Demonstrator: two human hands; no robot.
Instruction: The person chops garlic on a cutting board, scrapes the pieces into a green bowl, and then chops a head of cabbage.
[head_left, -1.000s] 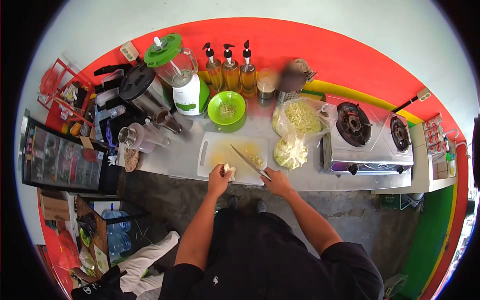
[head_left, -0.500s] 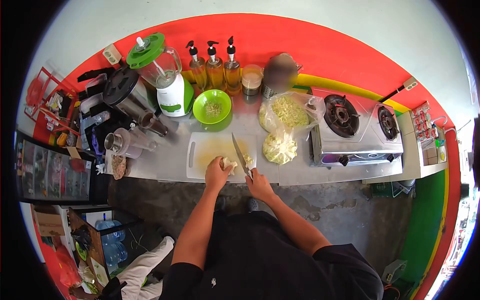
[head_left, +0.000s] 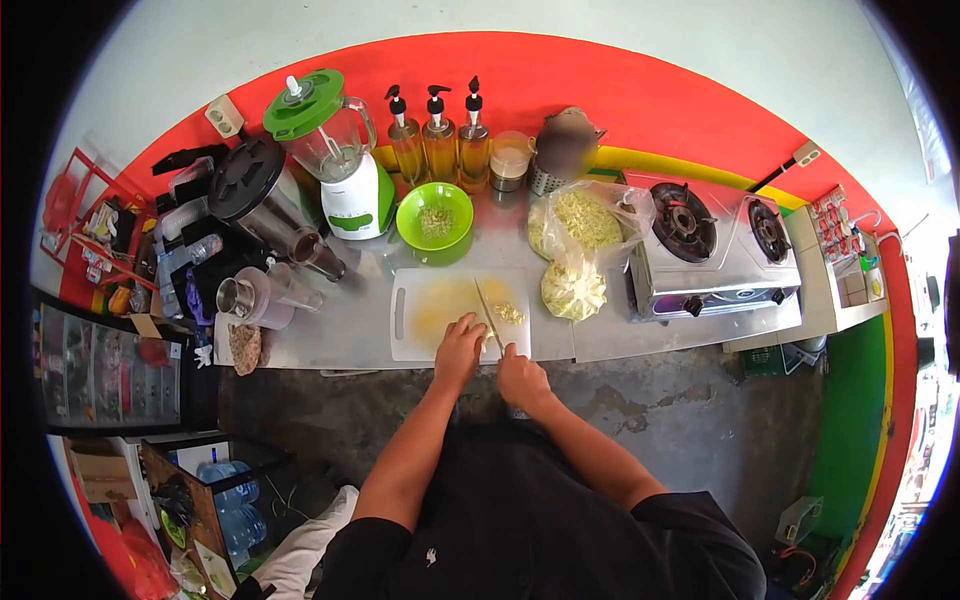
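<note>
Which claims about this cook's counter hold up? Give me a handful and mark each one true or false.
1. The right hand grips a knife over the white cutting board. True.
2. The left hand lies on the board, close beside the blade. True.
3. The green bowl is empty. False: it holds pale chopped bits.
4. A pot sits on the gas stove. False: both burners are bare.
5. Three pump bottles stand in a row along the red wall. True.
</note>
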